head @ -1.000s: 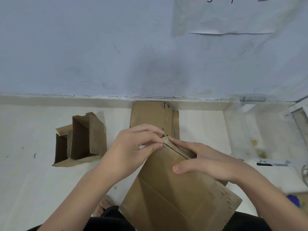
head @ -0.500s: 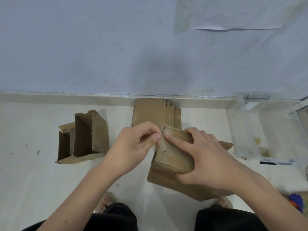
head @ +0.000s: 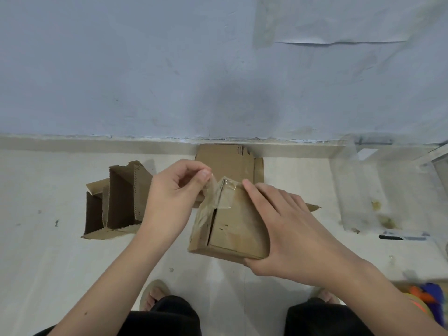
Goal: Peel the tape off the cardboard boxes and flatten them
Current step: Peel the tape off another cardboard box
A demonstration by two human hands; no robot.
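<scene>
Two hands meet over one small cardboard box (head: 232,229), which we hold up in the air above the pale floor (head: 48,263), roughly between our knees and the wall (head: 145,69). Our right hand (head: 291,234) wraps the box from the right side, thumb under its near lower corner and fingers (head: 257,190) laid flat across its upper face, reaching toward the far corner. Our left hand (head: 174,200) is pinched narrow, thumb and forefinger closed on the free end of a strip of clear tape (head: 213,190). That strip is lifted off the far top corner of the box, while the rest of it stays stuck down along the left face, over the dark slit between the flaps.

On the floor to the left, well apart from the held box, stands an opened cardboard box (head: 116,202) with its flaps up and its dark inside showing. Just behind our hands, a flattened piece of cardboard (head: 225,158) lies against the foot of the wall. To the right, a clear plastic container (head: 358,190) sits on the floor, with a few yellowish specks inside. At the lower right edge we see something orange and blue (head: 426,294), too blurred to name. Our dark trouser legs (head: 164,316) and sandalled feet (head: 155,294) show at the bottom.
</scene>
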